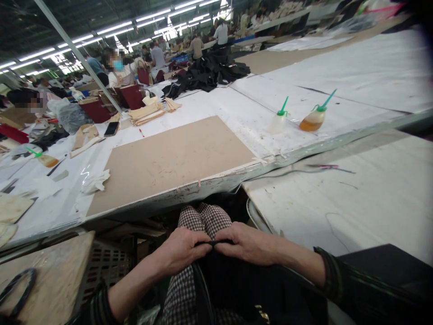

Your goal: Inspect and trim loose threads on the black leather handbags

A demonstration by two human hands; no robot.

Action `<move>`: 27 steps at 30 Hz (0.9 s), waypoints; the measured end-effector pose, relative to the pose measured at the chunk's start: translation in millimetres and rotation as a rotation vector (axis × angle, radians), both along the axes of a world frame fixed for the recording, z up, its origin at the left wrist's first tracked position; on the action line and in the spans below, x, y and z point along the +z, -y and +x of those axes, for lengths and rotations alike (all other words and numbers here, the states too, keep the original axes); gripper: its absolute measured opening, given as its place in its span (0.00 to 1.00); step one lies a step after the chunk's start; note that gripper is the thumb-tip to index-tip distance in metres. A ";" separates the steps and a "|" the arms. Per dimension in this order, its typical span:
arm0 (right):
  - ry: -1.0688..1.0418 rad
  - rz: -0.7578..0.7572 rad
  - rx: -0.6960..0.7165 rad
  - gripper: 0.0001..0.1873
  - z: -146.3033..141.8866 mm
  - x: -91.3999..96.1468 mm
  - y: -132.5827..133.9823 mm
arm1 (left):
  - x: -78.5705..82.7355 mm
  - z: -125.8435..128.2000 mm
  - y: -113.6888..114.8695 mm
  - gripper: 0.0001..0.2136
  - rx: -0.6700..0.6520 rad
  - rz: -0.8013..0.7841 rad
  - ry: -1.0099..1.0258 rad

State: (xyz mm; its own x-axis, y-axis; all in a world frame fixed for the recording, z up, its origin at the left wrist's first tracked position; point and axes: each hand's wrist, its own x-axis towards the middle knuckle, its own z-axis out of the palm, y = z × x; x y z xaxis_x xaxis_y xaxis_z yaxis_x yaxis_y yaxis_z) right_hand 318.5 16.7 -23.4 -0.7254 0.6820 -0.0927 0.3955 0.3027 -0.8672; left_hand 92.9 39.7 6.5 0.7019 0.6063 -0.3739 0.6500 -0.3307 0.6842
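Both my hands rest low in my lap, below the edge of the worktable. My left hand and my right hand are closed side by side on the top edge of a black fabric piece, which drapes over my checked trousers. Their fingers curl over that edge and nearly touch each other. A brown cardboard sheet lies on the white table just in front of me, untouched.
Two glue bottles with green nozzles stand on the table to the right, a third at left. A phone, beige cut pieces, a black fabric heap and seated workers lie farther back. A wooden board sits lower left.
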 end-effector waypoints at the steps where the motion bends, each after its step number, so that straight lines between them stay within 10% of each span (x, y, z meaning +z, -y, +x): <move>1: 0.012 0.009 -0.003 0.11 -1.3 -1.3 -0.7 | -0.9 1.0 0.0 0.12 -0.013 0.026 -0.009; 11: 0.067 0.045 -0.025 0.11 -6.9 -10.1 -9.3 | -3.1 9.4 -8.1 0.13 -0.123 0.169 -0.080; 20: -0.016 -0.188 -0.023 0.13 0.2 -6.0 -12.9 | 4.8 8.0 -13.6 0.09 0.141 -0.298 0.045; 24: -0.069 -0.154 -0.009 0.21 -6.8 6.0 -14.4 | 15.0 6.9 -1.8 0.29 0.324 -0.696 0.191; 27: 0.023 -0.104 -0.001 0.17 -12.6 21.3 -13.6 | 26.6 0.8 8.4 0.29 0.374 -0.684 0.198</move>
State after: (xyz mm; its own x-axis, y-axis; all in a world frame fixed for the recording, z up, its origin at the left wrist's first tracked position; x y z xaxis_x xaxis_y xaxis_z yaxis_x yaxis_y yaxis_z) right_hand 305.9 30.3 -2.1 -0.7214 0.6688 -0.1795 0.4159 0.2111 -0.8846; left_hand 93.8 31.3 33.1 0.5894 0.4962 -0.6375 0.4804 0.4192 0.7704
